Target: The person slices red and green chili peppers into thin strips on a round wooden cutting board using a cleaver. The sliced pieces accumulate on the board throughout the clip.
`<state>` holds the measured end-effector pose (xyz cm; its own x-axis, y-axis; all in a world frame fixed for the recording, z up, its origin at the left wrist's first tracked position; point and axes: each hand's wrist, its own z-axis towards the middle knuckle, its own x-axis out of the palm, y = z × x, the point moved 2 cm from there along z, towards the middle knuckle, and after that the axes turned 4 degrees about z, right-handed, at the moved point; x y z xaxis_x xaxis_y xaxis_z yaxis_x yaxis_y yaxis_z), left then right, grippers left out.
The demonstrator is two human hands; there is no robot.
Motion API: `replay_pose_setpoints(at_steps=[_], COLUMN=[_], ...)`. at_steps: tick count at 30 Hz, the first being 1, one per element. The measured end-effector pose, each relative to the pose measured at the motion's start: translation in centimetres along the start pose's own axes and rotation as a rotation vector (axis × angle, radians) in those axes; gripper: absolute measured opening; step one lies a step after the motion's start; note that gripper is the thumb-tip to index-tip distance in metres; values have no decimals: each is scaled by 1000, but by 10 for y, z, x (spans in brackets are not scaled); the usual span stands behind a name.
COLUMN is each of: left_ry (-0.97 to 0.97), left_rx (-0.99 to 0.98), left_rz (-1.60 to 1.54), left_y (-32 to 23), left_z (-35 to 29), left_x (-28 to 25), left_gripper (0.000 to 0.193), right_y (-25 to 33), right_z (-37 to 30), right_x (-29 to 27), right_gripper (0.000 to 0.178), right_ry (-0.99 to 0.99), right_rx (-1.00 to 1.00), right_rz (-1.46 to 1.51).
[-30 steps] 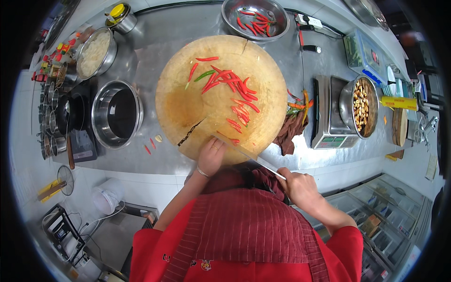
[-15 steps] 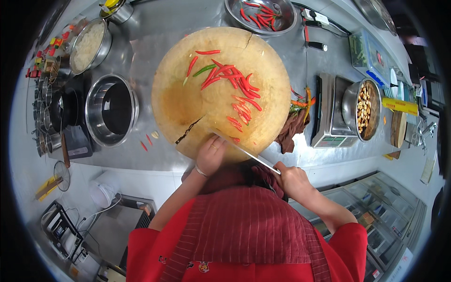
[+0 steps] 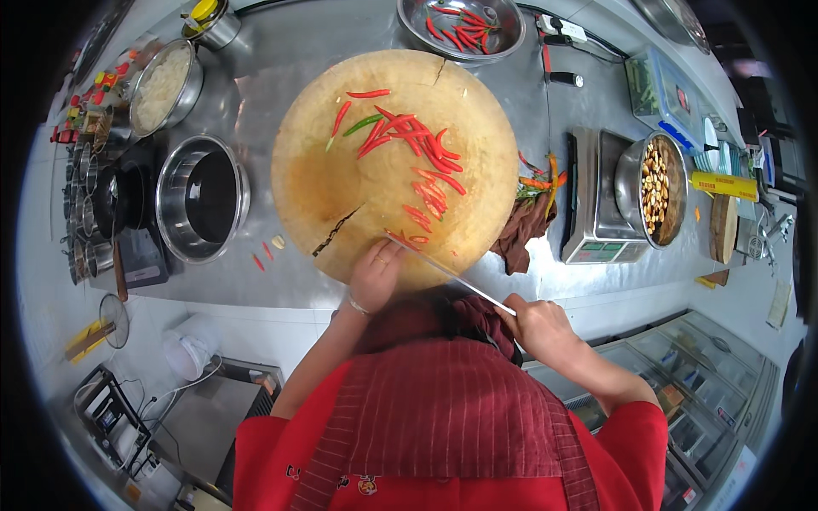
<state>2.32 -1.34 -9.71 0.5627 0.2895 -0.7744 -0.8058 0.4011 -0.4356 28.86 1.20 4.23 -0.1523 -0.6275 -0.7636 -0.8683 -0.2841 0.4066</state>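
On the round wooden chopping board (image 3: 319, 119), my left hand (image 3: 376, 277) is closed, its fingers pressed together at the near edge. They grip a red chili pepper (image 3: 401, 239) whose end shows at the blade; the rest is hidden. My right hand (image 3: 545, 330) wraps round the handle of a knife (image 3: 464, 281), its thin blade slanting up left to my left fingertips. Beyond the blade lie sliced red chili pieces (image 3: 430, 198). Several whole red chilies (image 3: 407, 136) and a green chili (image 3: 362, 124) rest farther up the board.
A metal bowl of red chilies (image 3: 503, 43) stands behind the board. Left are a bowl of dark liquid (image 3: 242, 192) and a bowl of pale food (image 3: 164, 85). Right lie a brown cloth (image 3: 514, 243), a scale (image 3: 584, 204) with a bowl of brown-and-cream pieces (image 3: 654, 192), and a knife (image 3: 564, 78).
The view has shifted slightly. My left hand and the blade have moved a little against the board, and a red chili end now shows along the blade near my left fingertips.
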Motion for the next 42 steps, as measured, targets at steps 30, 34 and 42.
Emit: replay_pose_setpoints(at_steps=[30,34,42], left_ry=[45,65,32], left_rx=[18,12,6], left_rz=[-14,-19,-44], left_y=[-1,0,0], left_z=[5,1,1], left_x=[-6,-5,-4], left_gripper=[27,29,28], right_y=[1,7,1], right_z=[7,14,21], right_x=[-4,-9,15], right_gripper=[29,29,30], right_ry=[21,62,17], right_rx=[9,19,5], right_rz=[99,87,111])
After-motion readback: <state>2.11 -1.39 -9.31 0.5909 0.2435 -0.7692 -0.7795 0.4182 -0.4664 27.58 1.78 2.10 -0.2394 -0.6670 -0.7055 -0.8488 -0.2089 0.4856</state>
